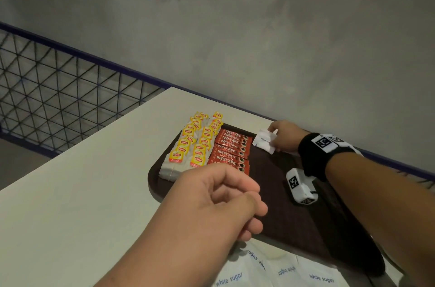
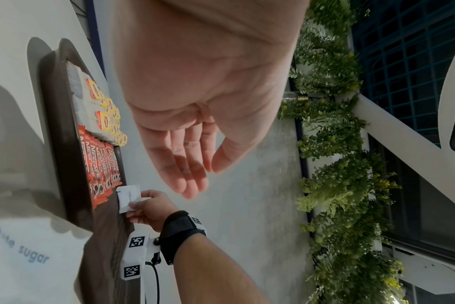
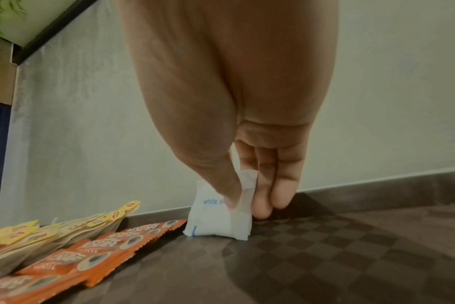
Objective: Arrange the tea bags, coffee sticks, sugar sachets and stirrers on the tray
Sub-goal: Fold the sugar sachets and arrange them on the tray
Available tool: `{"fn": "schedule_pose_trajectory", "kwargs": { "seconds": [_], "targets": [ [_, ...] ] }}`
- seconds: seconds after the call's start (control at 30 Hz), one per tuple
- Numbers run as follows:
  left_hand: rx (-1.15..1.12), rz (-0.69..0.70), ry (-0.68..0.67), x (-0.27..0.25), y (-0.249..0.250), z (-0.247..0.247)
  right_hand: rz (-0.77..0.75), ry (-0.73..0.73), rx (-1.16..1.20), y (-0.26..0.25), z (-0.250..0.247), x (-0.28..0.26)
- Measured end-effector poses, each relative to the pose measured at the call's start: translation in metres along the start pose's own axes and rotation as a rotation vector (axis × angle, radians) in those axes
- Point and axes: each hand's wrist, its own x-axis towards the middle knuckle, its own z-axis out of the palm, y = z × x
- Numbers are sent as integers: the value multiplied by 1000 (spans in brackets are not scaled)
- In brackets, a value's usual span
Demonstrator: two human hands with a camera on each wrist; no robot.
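A pale smooth counter [image 1: 77, 192] against a grey plaster wall [image 1: 259, 28] carries a dark brown checkered plastic tray [image 1: 294, 223]. Right hand [image 1: 283, 136] fingers pinch a white paper sugar sachet [image 1: 263, 141] (standing on the tray); left hand [image 1: 211, 204] fingers hang loosely curled, empty.

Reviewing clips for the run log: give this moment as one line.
right hand: pinches sugar sachet upright on tray beside coffee sticks | left hand: holds nothing, above near tray edge

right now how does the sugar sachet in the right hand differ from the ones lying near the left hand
The held sugar sachet stands on edge on the tray, pinched by the right hand, beside the coffee sticks. The loose sugar sachets lie flat off the tray, untouched; the left hand holds nothing. All are white, printed "white sugar".
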Motion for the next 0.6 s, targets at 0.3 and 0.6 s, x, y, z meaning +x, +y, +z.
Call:
{"fn": "schedule_pose_trajectory", "kwargs": {
  "seconds": [0.3,0.6],
  "targets": [
    [37,20,30,2,-4,-1,-38,60,-108,-1,12,7],
    [61,51,-2,4,-8,-5,-53,72,-91,5,15,14]
  ]
}}
